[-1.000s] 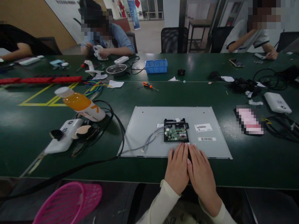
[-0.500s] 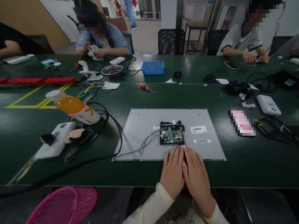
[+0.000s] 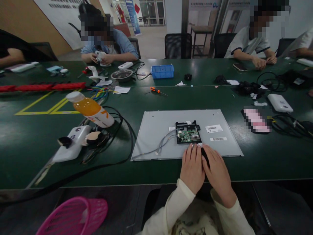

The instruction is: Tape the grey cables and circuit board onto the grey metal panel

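An electronics workshop: people [image 3: 124, 44] sit at a green counter [image 3: 156, 173] with a circuit board [image 3: 187, 135], screwdriver [image 3: 155, 90] and wires [image 3: 101, 94].

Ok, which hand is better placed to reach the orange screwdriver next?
Probably the left hand: the screwdriver lies past the grey panel, left of both hands, so the right hand sits farther away.

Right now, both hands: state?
Left hand: fingers together, over gray panel; grip can't be told.
Right hand: beside dark item, over panel; grip can't be told.

Dim, flat indoor light; pale sheen on the left of the green tabletop [image 3: 22, 133]. Wide-angle stretch toward edges. Label [image 3: 214, 128] print too soft to read.
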A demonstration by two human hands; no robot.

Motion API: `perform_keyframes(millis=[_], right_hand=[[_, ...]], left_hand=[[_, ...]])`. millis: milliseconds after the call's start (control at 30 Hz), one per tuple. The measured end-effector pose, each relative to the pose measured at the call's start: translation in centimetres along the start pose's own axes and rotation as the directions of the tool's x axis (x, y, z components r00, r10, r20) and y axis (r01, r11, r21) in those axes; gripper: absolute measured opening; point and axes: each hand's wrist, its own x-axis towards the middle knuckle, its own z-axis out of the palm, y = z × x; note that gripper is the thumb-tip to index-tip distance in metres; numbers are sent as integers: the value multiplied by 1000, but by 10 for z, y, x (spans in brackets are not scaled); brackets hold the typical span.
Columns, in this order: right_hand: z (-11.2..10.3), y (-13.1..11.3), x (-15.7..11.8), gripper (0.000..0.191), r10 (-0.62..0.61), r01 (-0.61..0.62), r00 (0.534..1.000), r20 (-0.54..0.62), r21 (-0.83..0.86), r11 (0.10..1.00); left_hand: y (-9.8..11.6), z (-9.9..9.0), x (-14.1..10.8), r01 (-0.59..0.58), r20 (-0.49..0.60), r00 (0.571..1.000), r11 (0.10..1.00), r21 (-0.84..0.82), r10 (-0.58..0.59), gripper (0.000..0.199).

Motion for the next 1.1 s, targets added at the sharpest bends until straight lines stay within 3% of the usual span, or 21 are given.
perform_keyframes(millis=[1100], right_hand=[[0,11,-2,50,-52,51,999,-12,-56,997]], left_hand=[[4,2,-4,-5,-27,1000,1000,-21,4,49]])
